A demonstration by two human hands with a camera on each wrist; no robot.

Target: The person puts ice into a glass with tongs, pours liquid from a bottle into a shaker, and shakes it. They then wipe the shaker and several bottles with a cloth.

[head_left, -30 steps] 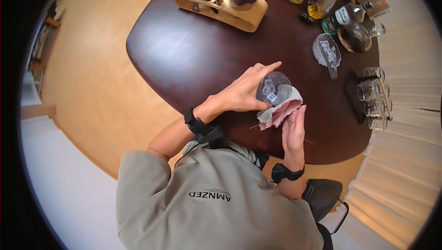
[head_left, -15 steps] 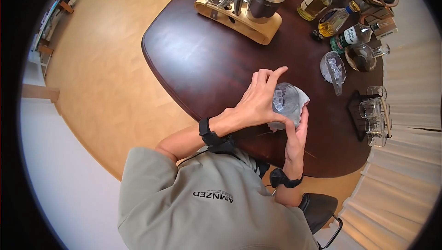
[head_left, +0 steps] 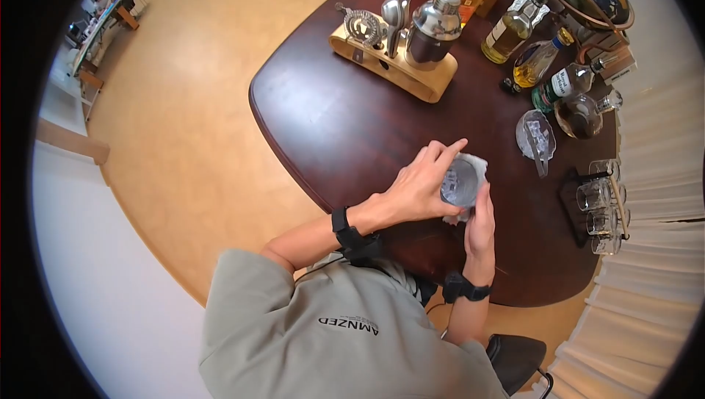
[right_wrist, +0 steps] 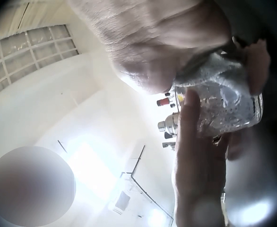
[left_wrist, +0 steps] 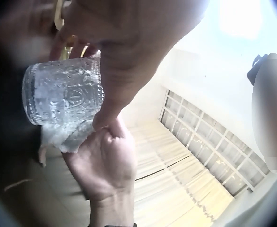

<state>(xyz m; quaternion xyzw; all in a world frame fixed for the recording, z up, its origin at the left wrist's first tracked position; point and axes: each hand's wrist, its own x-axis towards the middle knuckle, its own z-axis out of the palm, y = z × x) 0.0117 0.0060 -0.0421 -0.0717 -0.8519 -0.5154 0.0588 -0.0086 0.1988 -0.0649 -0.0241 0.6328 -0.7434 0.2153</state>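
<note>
A clear patterned glass (head_left: 460, 183) with ice cubes in it is between both hands above the dark table's near part. The left hand (head_left: 416, 189) grips it near the rim, thumb on the near side and fingers on the far side. From the right, the right hand (head_left: 480, 229) holds a pale cloth (head_left: 477, 167) against the glass. In the left wrist view the glass (left_wrist: 63, 92) has the cloth (left_wrist: 68, 135) under its side, over the right palm (left_wrist: 103, 163). The right wrist view shows the cloth (right_wrist: 214, 69) bunched between right hand and glass (right_wrist: 233, 111).
A wooden stand (head_left: 396, 74) with a shaker (head_left: 433, 31) and bar tools is at the table's far side. Several bottles (head_left: 512, 31) line the far right. An ice bowl with tongs (head_left: 535, 134) and a rack of glasses (head_left: 604, 208) stand at the right.
The cloth, at first bunched at the near right of the glass, now wraps around its right side. The glass has turned in the hands, and the head view has shifted, showing more of the table's far side.
</note>
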